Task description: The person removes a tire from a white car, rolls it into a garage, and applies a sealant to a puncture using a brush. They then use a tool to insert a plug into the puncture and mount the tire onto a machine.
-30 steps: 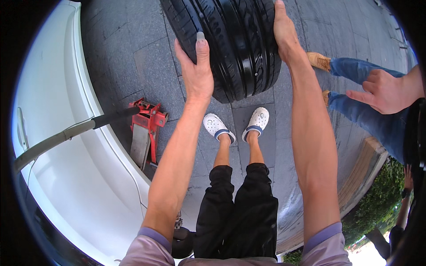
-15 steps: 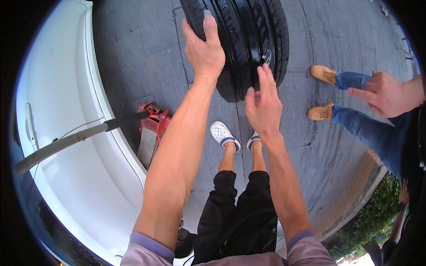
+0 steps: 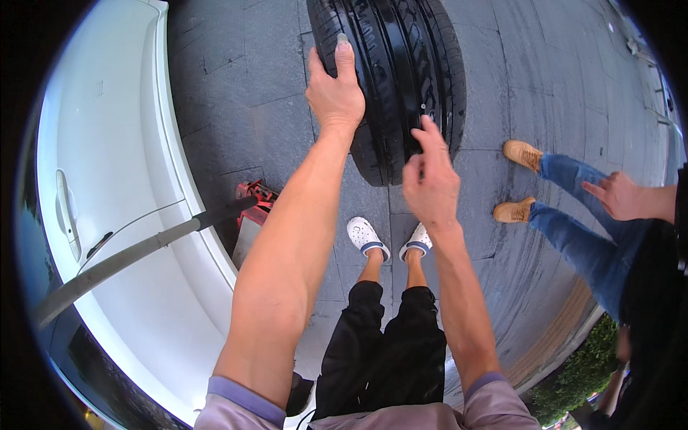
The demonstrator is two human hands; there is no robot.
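Observation:
A black tyre (image 3: pixel 390 86) stands upright on the paving ahead of me, its grooved tread facing me. My left hand (image 3: pixel 337 93) grips the tyre's left edge, thumb lying on the tread and fingers around the sidewall side. What the fingertips touch there is hidden. Over the right part of the tread is my right hand (image 3: pixel 433 175), index finger stretched out, thumb apart, other fingers partly curled, holding nothing. Just beyond that fingertip a small pale round spot (image 3: pixel 423 107) shows on the tread; its kind is too small to tell.
A white car (image 3: pixel 129 215) fills the left side. By it sits a red floor jack (image 3: pixel 254 201), its long handle (image 3: pixel 129 258) slanting toward me. At right stands another person in jeans (image 3: pixel 580 229) and tan boots (image 3: pixel 519 154), one hand (image 3: pixel 613 195) pointing. Greenery (image 3: pixel 573 380) lies lower right.
My right hand's fingers have gone from nearly straight together to a pointing index with the others curled. The other person's hand has drawn back to the right. The whole view has shifted slightly.

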